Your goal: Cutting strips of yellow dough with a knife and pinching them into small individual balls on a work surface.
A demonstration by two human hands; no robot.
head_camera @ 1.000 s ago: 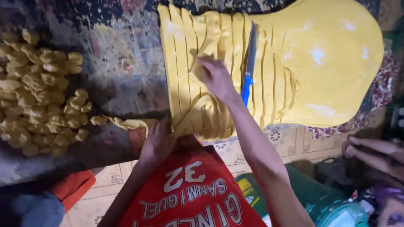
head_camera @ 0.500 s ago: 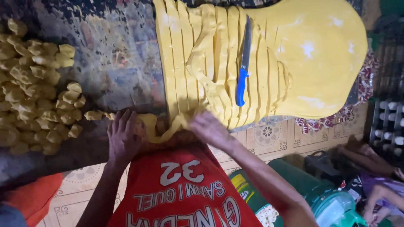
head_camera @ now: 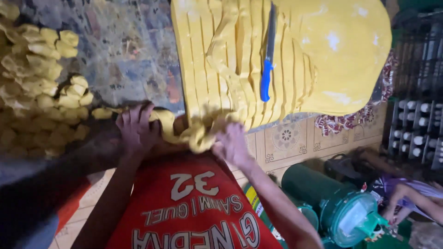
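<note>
**Hands twisting a dough strip at the worktop's near edge**

Head view: left hand [head_camera: 136,129] and right hand [head_camera: 233,145] each have their grip clamped on a soft yellow twisted dough strip [head_camera: 191,133]. Behind it lies the scored yellow dough sheet [head_camera: 332,55], a blue-handled knife [head_camera: 266,60] resting on it.

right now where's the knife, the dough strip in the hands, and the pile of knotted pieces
knife [head_camera: 265,83], head view, on its blue handle
dough strip [head_camera: 196,134], head view, on the twisted part between the hands
knotted pieces [head_camera: 44,87], head view, on the middle of the pile
</note>
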